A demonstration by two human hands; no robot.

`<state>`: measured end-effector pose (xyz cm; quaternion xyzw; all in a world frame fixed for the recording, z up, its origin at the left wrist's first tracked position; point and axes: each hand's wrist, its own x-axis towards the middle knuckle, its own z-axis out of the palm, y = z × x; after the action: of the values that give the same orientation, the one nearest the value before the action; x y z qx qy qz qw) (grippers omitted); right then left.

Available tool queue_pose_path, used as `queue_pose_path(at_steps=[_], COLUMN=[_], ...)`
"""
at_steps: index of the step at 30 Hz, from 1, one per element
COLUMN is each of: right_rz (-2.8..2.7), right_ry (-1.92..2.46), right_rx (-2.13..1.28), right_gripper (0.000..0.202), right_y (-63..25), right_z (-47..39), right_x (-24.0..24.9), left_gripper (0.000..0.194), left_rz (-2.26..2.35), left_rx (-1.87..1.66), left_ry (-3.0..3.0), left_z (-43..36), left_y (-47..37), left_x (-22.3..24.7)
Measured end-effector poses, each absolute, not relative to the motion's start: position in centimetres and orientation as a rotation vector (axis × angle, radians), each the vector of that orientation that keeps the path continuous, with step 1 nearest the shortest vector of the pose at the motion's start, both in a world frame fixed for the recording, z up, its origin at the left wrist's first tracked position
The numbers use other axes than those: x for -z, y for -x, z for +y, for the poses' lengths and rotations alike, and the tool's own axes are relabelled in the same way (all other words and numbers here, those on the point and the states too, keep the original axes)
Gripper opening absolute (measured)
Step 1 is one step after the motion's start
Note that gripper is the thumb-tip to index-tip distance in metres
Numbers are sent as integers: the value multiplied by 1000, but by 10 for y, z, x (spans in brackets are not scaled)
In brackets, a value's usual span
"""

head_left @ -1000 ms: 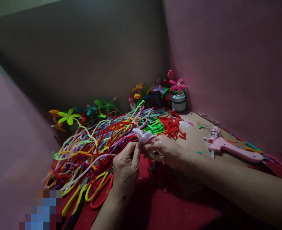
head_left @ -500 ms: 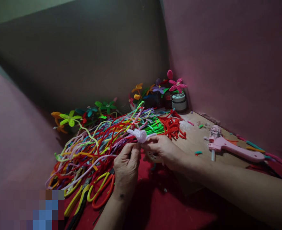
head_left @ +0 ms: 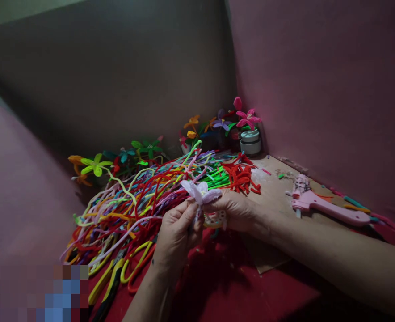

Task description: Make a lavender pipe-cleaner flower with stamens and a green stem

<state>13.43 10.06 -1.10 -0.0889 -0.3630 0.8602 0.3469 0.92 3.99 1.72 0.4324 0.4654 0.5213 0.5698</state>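
A pale lilac fuzzy flower (head_left: 201, 193) with spread petals and a small yellowish centre is held between my two hands. My left hand (head_left: 179, 223) pinches it from below, thumb and fingers at its base. On the right side, my right hand (head_left: 233, 208) has its fingers closed at a petal. A pale ring-like piece with holes (head_left: 216, 220) hangs below the right hand's fingers; what holds it is partly hidden. Just behind the hands lies a large pile of coloured fuzzy stems (head_left: 130, 205).
Yellow-and-black pliers (head_left: 112, 277) and scissors with red and yellow handles (head_left: 140, 264) lie at the left front. A pink glue gun (head_left: 328, 208) rests on the board at right. Red pieces (head_left: 241, 176), finished flowers (head_left: 247, 118) and a grey-lidded jar (head_left: 250, 143) stand behind.
The lilac flower has turned and its petals now show spread, with the centre visible. My left hand has shifted slightly and grips below the flower; my right hand has moved a little right.
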Motion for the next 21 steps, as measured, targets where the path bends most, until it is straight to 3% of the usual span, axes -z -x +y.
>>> queue_pose_path(at_steps=[12,16,21], right_rz=[-972,-1016,-1117], right_ry=[293,266,199], right_rx=[-2008,-1947,-1941], right_gripper=[21,24,13], right_y=[-132,-134,-133], right_z=[89,88,89], right_x=[2,-2,0], left_gripper=[31,21,15], left_rz=[1030,996,1146], left_rx=[-1196,-1165,-1190], left_ry=[-1207,-1304,-1494], left_z=[39,39,41], left_y=[-4,1,0], left_x=[-19,-20,-23])
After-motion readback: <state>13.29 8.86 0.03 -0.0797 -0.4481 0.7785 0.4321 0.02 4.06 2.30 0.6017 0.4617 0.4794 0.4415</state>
